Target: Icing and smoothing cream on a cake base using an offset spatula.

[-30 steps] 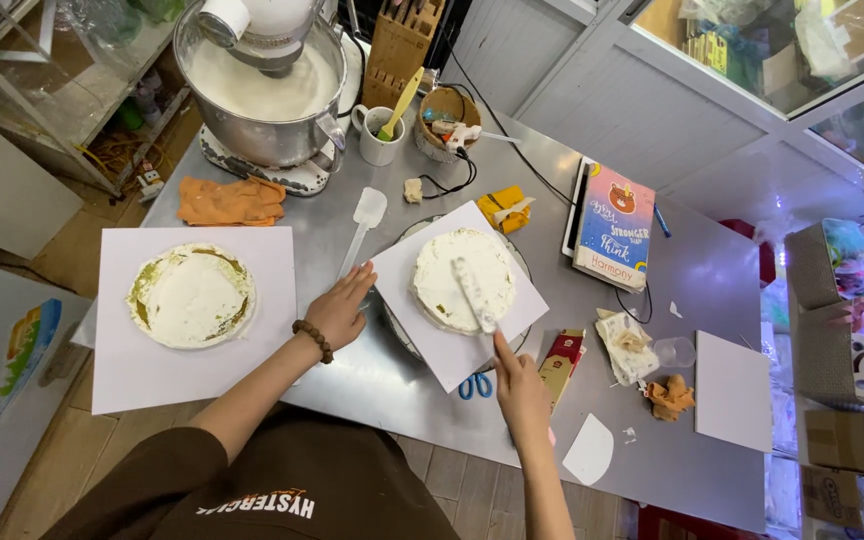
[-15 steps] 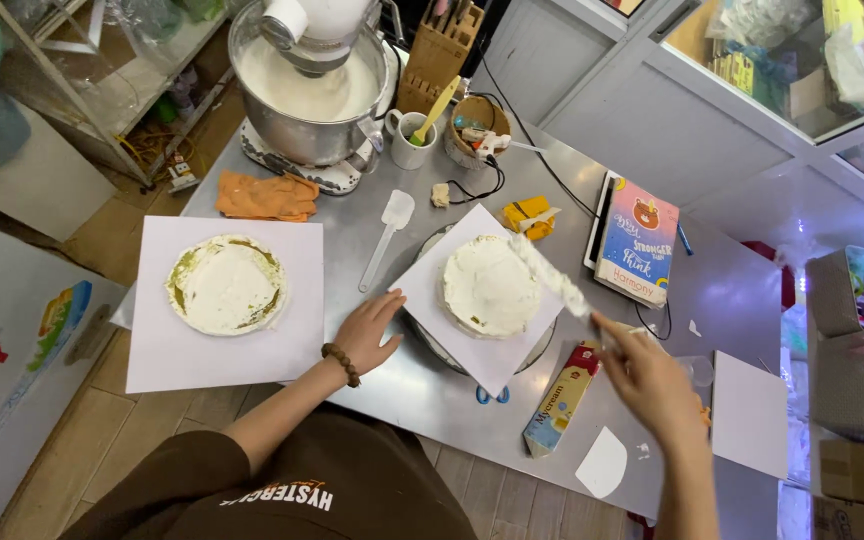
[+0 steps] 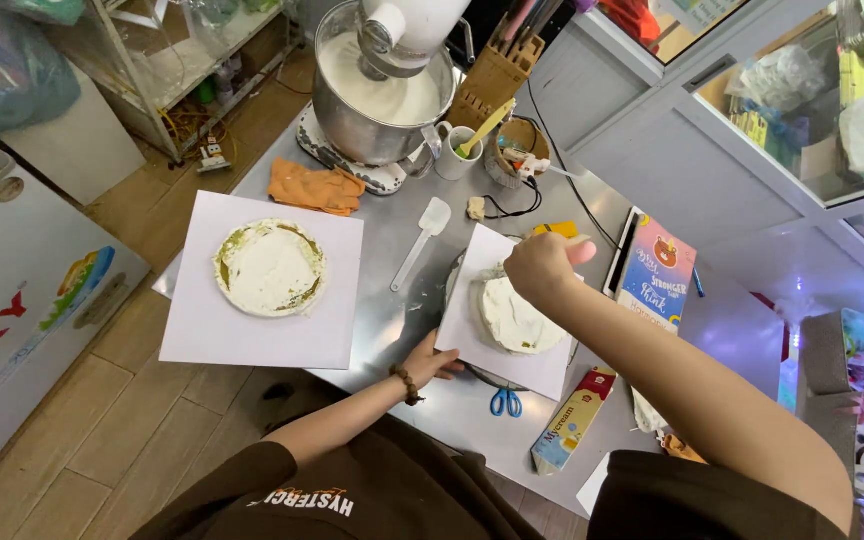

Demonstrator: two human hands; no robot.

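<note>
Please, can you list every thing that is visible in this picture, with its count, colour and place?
steel table: one, grey, centre.
stand mixer: one, white with steel bowl of cream, table's far end.
orange cloth: one, beside the mixer.
white spatula: one, between the two cakes.
left cake: one, cream-covered, on a white board.
right cake: one, cream-covered, on a white board over a turntable.
white cup: one, holds a yellow tool, by the mixer.
knife block: one, wooden, behind the cup.
book: one, blue-pink, right.
scissors: one, blue handles, near edge.
carton: one, yellow-blue, lying at the near edge.
left hand: at the right cake's board edge.
right hand: fisted over the right cake; what it grips is hidden.
</note>
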